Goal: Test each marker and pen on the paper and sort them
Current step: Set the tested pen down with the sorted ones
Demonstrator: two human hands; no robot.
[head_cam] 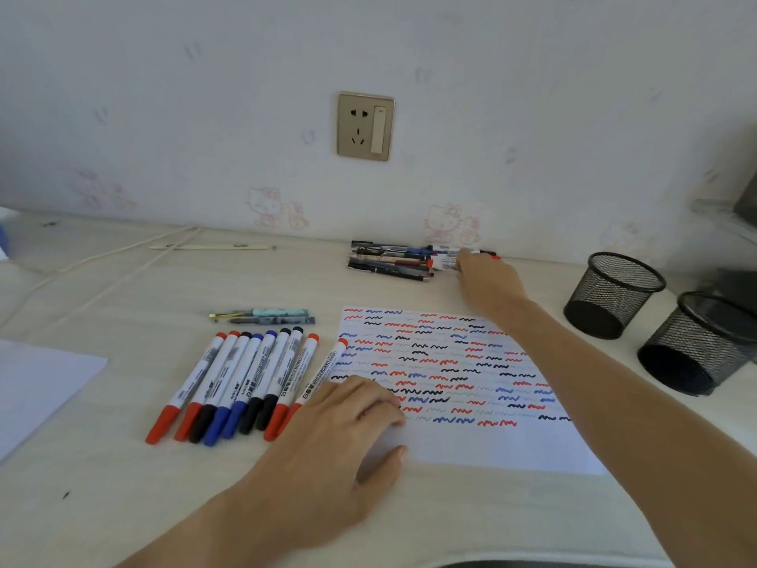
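We see the left hand [344, 420] lying flat and loose on the near left corner of the paper [446, 383], fingers spread, holding nothing. The paper rests on the desk [123, 485] and is full of little red, blue and black wavy lines. Just to the left of this hand there is a row of whiteboard markers [241, 383] side by side, with red, black and blue caps pointing toward us. One red marker [317, 379] from that row touches the paper's left edge, and its near end goes under the fingers of the left hand. Past the row, farther from us, two pens [262, 315] lie close together. The right hand [487, 280] reaches far across the paper to a pile of pens [393, 260] by the wall. Its fingers are on a white marker [450, 260] at the right end of that pile, but we cannot tell if they have closed around it. To the right of the right arm two black mesh cups [614, 297] lie tipped on their sides. Far left of the left hand sits another white sheet [37, 387].
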